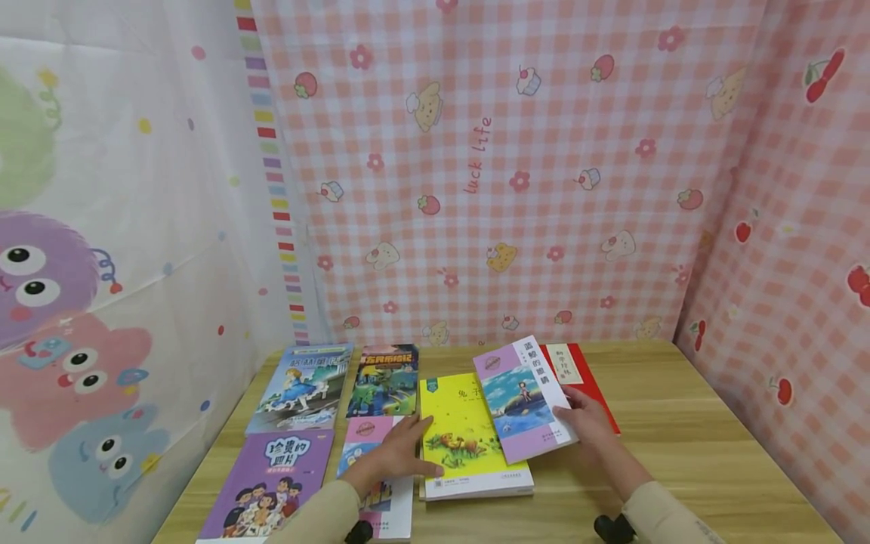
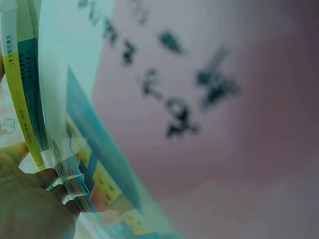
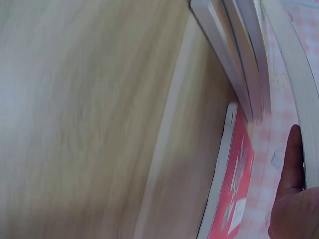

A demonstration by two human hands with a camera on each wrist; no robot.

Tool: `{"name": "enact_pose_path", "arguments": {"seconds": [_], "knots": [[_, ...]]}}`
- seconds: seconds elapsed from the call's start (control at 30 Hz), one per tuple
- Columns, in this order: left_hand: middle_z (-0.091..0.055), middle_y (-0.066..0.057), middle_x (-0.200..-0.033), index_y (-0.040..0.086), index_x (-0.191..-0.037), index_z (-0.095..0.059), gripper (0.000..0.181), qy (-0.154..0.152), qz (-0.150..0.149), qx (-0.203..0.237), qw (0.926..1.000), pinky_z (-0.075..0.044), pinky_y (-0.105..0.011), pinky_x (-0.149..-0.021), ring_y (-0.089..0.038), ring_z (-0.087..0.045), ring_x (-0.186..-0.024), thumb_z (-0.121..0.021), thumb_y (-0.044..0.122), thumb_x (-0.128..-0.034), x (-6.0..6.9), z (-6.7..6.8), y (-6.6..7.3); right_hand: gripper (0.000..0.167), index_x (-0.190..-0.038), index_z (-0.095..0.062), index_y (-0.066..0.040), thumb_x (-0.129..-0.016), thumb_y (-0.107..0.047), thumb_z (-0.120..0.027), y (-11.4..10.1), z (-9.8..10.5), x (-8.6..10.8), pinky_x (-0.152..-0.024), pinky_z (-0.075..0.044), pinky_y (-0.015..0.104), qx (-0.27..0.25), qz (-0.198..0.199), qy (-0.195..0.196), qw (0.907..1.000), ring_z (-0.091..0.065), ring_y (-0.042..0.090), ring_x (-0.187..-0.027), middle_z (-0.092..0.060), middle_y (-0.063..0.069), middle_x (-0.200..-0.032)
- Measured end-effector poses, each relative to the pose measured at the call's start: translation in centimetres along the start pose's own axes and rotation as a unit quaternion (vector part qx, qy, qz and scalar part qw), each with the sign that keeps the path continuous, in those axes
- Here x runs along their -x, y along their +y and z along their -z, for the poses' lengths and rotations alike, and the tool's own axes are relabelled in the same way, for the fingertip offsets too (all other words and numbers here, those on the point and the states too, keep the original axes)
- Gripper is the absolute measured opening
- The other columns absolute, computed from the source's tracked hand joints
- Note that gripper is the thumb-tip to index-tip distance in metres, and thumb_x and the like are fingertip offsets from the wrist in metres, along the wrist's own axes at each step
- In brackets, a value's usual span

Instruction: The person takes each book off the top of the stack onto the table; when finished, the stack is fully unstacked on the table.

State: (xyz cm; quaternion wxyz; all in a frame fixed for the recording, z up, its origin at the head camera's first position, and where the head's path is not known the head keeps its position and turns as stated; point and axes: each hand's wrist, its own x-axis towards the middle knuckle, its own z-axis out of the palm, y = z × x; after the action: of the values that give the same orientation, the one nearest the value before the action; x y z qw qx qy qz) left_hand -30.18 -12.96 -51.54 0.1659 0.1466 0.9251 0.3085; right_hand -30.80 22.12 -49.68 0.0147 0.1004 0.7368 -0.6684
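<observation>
My right hand grips the lower right edge of a purple-and-white storybook, thumb on its cover. That book is tilted above the right part of a yellow book, which tops a small stack. In the right wrist view, the held book's page edge rises beside my right hand. My left hand touches the left side of the stack, its thumb near the yellow cover's lower corner. Stacked spines stand by my left hand in the left wrist view.
A red book lies behind the held one. To the left lie a blue book with a girl, a dark dinosaur book, a purple book and another pink-and-white book. Patterned cloths enclose the wooden table.
</observation>
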Motion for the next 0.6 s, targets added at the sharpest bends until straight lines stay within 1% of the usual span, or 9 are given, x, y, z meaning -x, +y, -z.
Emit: {"name": "enact_pose_path", "arguments": {"seconds": [0.1, 0.27, 0.33, 0.4, 0.47, 0.6], "knots": [[-0.020, -0.017, -0.162, 0.015, -0.156, -0.032, 0.101, 0.002, 0.003, -0.002, 1.0000, -0.019, -0.063, -0.114, -0.041, -0.015, -0.148, -0.081, 0.054, -0.0768, -0.1, -0.1, 0.0, 0.057, -0.151, -0.034, 0.004, -0.097, -0.001, -0.054, 0.0, 1.2, -0.3, -0.070, -0.052, 0.022, 0.003, 0.003, -0.001, 1.0000, -0.060, 0.018, -0.083, -0.044, 0.029, -0.137], [-0.020, -0.016, -0.162, 0.016, -0.156, -0.033, 0.101, 0.003, 0.010, -0.004, 0.9999, -0.019, -0.063, -0.114, -0.040, -0.015, -0.148, -0.081, 0.054, -0.0762, -0.1, -0.1, 0.0, 0.060, -0.154, -0.028, 0.002, -0.099, -0.005, -0.053, -0.1, 3.3, -0.7, -0.073, -0.050, 0.021, 0.006, -0.012, 0.006, 0.9999, -0.055, 0.023, -0.098, -0.038, 0.027, -0.145], [-0.020, -0.015, -0.162, 0.017, -0.156, -0.033, 0.101, 0.003, 0.016, -0.003, 0.9999, -0.019, -0.062, -0.114, -0.040, -0.015, -0.148, -0.081, 0.055, -0.0756, -0.1, -0.1, 0.1, 0.061, -0.155, -0.028, 0.000, -0.100, -0.006, -0.053, 0.0, 4.2, -0.9, -0.073, -0.050, 0.021, 0.007, -0.017, 0.014, 0.9997, -0.054, 0.024, -0.100, -0.037, 0.027, -0.146], [-0.020, -0.014, -0.162, 0.018, -0.156, -0.033, 0.102, 0.002, 0.021, -0.006, 0.9998, -0.019, -0.062, -0.114, -0.039, -0.015, -0.148, -0.081, 0.055, -0.0753, -0.1, -0.1, 0.1, 0.061, -0.154, -0.028, 0.001, -0.099, -0.004, -0.054, 0.2, 5.0, -1.2, -0.072, -0.050, 0.021, 0.007, -0.014, 0.023, 0.9996, -0.056, 0.020, -0.096, -0.038, 0.028, -0.145], [-0.020, -0.014, -0.162, 0.018, -0.156, -0.033, 0.102, 0.002, 0.021, -0.006, 0.9997, -0.019, -0.063, -0.114, -0.040, -0.015, -0.148, -0.082, 0.055, -0.0751, -0.1, -0.1, 0.1, 0.061, -0.153, -0.029, 0.003, -0.098, -0.002, -0.054, 0.4, 5.9, -1.5, -0.070, -0.051, 0.021, 0.002, -0.008, 0.035, 0.9993, -0.057, 0.014, -0.089, -0.039, 0.030, -0.142], [-0.020, -0.015, -0.162, 0.017, -0.157, -0.032, 0.102, 0.001, 0.016, -0.004, 0.9999, -0.019, -0.063, -0.114, -0.040, -0.015, -0.148, -0.082, 0.054, -0.0755, -0.1, 0.0, 0.1, 0.061, -0.154, -0.027, 0.003, -0.098, -0.001, -0.053, 0.6, 7.9, -2.2, -0.067, -0.053, 0.021, -0.008, -0.003, 0.052, 0.9986, -0.057, 0.006, -0.079, -0.038, 0.032, -0.141]]}}
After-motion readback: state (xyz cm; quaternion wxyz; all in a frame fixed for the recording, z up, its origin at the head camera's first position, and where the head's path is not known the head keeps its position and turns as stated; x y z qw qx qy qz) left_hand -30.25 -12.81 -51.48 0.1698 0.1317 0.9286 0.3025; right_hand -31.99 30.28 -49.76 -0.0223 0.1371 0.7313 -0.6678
